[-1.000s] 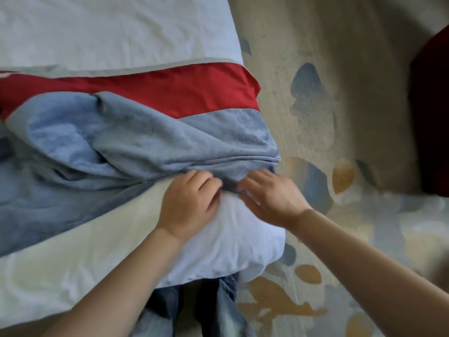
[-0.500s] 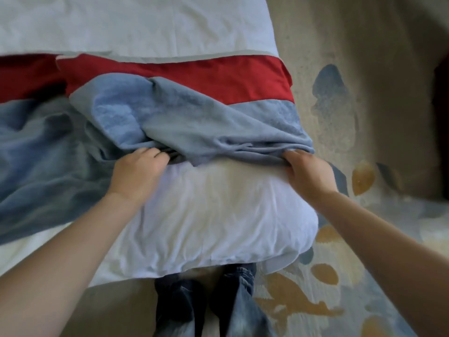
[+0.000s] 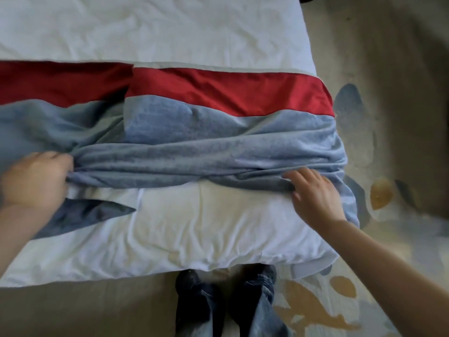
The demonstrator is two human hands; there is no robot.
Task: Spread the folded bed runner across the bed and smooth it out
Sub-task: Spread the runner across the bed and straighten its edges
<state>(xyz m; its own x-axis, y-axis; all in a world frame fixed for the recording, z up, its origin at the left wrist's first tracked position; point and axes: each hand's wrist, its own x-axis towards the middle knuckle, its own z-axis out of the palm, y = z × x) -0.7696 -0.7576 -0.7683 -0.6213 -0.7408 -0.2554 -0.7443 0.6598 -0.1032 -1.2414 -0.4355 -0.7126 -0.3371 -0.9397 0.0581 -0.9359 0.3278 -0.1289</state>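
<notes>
Seen from above, looking down my own arms, the bed runner (image 3: 218, 152) lies across the middle of the white bed (image 3: 184, 239), running from 9 o'clock to 3 o'clock. Its red stripe (image 3: 230, 91) sits on the 12 o'clock side and its blue-grey part on the side nearer me. The blue-grey cloth is bunched into long ridges between my hands. My left hand (image 3: 34, 181), blurred at 9 o'clock, is closed in a fist round the gathered cloth, which fans out from my knuckles toward 3 o'clock. My right hand (image 3: 313, 195), at about 4 o'clock, has its fingers bent over the runner's near hem, with the thumb tucked against the fold, holding that edge down close to the bed's right side. Beside my left wrist a darker blue corner (image 3: 85, 212) of the runner lies flat, pointing toward 3 o'clock. Near 11 o'clock one layer of the runner overlaps another in a straight fold. At 3 o'clock the runner drapes over the bed's edge; beyond it is patterned carpet (image 3: 393, 69). Bare white bedding stretches toward 12 o'clock and, on my side, toward 6 o'clock, where my legs (image 3: 260, 302) stand against the bed's foot.
</notes>
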